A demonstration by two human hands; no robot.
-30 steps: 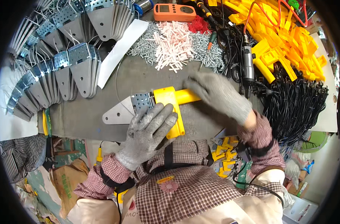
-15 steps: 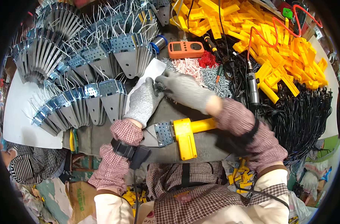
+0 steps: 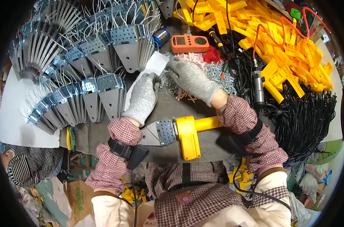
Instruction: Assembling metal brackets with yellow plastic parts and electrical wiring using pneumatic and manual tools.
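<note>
Both my hands wear grey knit gloves. My left hand (image 3: 143,96) lies over a white paper strip (image 3: 157,62), its fingers curled in; whatever they hold, if anything, is hidden. My right hand (image 3: 192,79) reaches to the edge of a heap of silver screws (image 3: 220,77) and pale pink small pieces (image 3: 190,57). Its fingertips are bunched together, and their contents cannot be made out. Nearer me lies a yellow plastic handle (image 3: 188,138) joined to a pointed grey metal plate (image 3: 151,135) with a perforated metal housing (image 3: 166,132). Neither hand touches it.
Rows of grey plates with perforated housings and white wires (image 3: 111,92) fill the left. An orange meter (image 3: 189,43), solder spool (image 3: 161,36) and red pieces (image 3: 213,55) stand behind. Yellow handle parts (image 3: 281,56), a power screwdriver (image 3: 258,87) and black cables (image 3: 302,121) lie right.
My hands were together and have parted. The right fingertips have moved away to the pink pieces and screws; the left hand has drawn slightly back. The yellow handle lies in the same place.
</note>
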